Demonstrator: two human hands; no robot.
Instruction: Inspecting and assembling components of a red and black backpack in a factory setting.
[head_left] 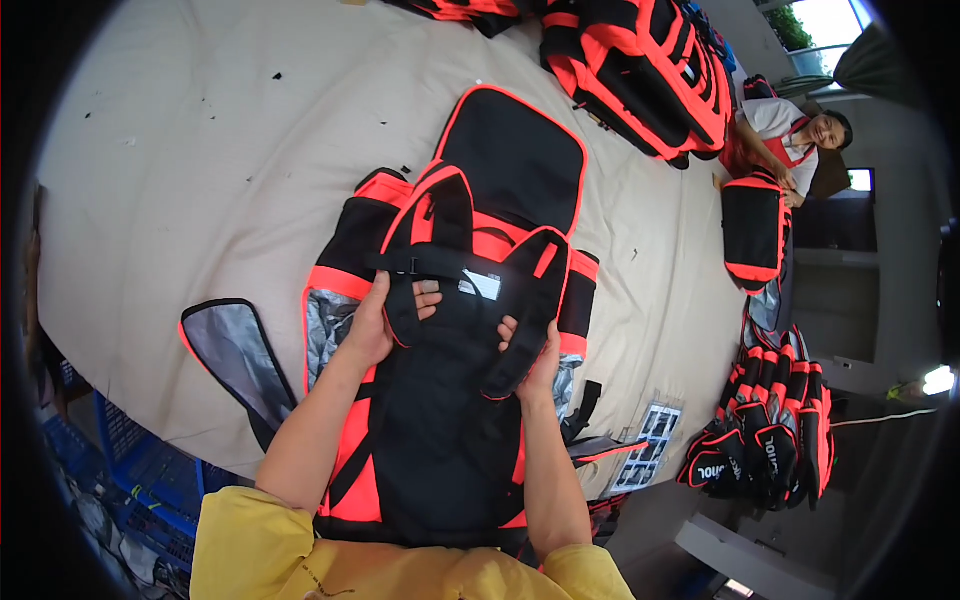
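A large black and neon-coral backpack (430, 430) lies in front of me with its shoulder straps facing up. My left hand (378, 318) is closed round the left shoulder strap (402, 300), fingertips showing at its inner side. The right shoulder strap (528, 325) is gripped by my right hand (540, 365), thumb outside and fingers curled beneath. Between the straps run a dark cross strap with a buckle and a white label (480, 284). Beyond them, a black flap with coral edging (515, 155) lies spread flat. A silver-lined side flap (235, 345) hangs open at the left.
More such bags (650, 80) are piled at the far right of the cloth-covered table (200, 150). A co-worker (785, 140) stands there with hands on another bag (753, 235). Several bags (770, 430) hang at right. A picture sheet (647, 448) and blue crates (140, 450) flank me.
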